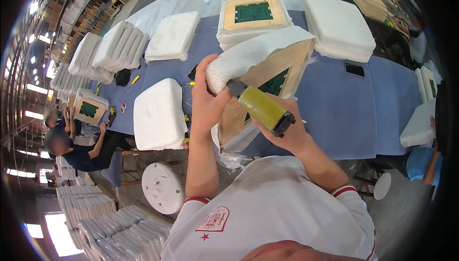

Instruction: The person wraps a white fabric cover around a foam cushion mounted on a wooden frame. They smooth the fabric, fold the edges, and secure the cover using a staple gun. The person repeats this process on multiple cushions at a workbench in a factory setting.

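Observation:
A seat cushion [260, 53] with white fabric and a wooden frame stands tilted on the blue table in front of me. Its underside, with green webbing in the frame's opening, faces me. My left hand [211, 93] grips the cushion's left corner, its fingers over the white fabric and its thumb on the near side. In my right hand [291, 125] is a yellow-green staple gun [260, 108], its dark nose at the fabric edge close to my left thumb. The hand's fingers are partly hidden behind the tool.
Blue table [334, 113] spreads around the work. White cushions lie at the left [160, 115], back left [173, 36] and back right [339, 27]; another, frame up [253, 15], lies behind. A phone [354, 69] rests at right. Co-workers [79, 151] sit at the left; a round stool [162, 188] stands below.

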Available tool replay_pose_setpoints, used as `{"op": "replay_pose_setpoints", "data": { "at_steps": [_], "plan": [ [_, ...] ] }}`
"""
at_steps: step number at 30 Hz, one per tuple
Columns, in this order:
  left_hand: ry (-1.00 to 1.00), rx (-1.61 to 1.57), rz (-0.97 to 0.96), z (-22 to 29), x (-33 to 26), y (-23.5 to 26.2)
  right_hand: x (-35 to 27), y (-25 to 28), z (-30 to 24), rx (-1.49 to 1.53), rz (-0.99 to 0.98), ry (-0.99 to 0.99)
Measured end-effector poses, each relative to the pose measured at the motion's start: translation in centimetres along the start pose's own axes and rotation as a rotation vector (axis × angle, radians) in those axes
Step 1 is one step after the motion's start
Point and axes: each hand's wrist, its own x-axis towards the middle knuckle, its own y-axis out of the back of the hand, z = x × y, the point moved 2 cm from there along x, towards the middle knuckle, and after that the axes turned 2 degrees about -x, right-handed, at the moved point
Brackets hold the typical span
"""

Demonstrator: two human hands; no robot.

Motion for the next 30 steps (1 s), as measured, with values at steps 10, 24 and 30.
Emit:
{"op": "replay_pose_setpoints", "data": {
  "at_steps": [10,24,30],
  "plan": [
    [0.066,0.910,-0.161,0.5,0.0,6.9,-7.3,6.3,8.2,0.044,-0.127,-0.635],
    [-0.006,1.154,-0.349,0.0,1.7,-10.8,-35.3,8.9,29.5,-0.691,-0.009,-1.294],
    [-0.157,0.972,-0.308,6.2,0.7,-7.8,-16.1,13.6,17.0,-0.153,0.363,-0.617]
  ]
}}
